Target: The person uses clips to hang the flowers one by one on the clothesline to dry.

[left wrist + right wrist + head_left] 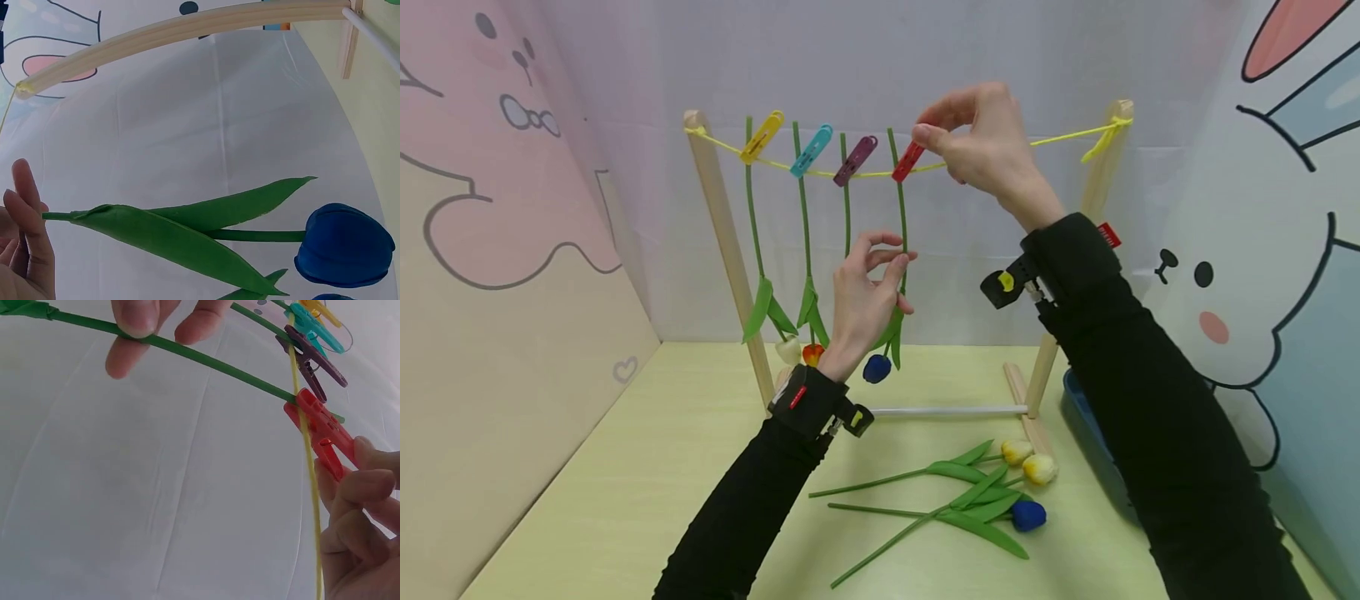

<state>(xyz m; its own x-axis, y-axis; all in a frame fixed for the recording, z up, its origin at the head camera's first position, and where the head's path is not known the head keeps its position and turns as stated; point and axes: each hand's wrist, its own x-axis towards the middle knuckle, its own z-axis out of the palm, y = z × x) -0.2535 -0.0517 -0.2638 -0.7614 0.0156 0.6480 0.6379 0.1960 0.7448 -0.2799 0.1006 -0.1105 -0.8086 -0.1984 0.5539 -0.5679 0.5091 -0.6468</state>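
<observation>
Your right hand [985, 150], at 1 o'clock from the centre of the head view, has its grip pinching the red clothespin [322, 422], which sits at 12 o'clock on the yellow cord [315, 506] of the wooden frame [721, 225]. Your left hand [868, 300], near the centre, has its grip pinching the stem of a blue tulip [345, 247]; the flower hangs downward at 6 o'clock, and the stem's upper end meets the cord at the red clothespin. Toward 11 o'clock, yellow [762, 137], teal [812, 151] and purple [855, 161] clothespins sit on the cord beside three further stems. Loose tulips [977, 492] lie on the table [587, 517] around 5 o'clock; a blue container [1086, 446] stands at 4.
</observation>
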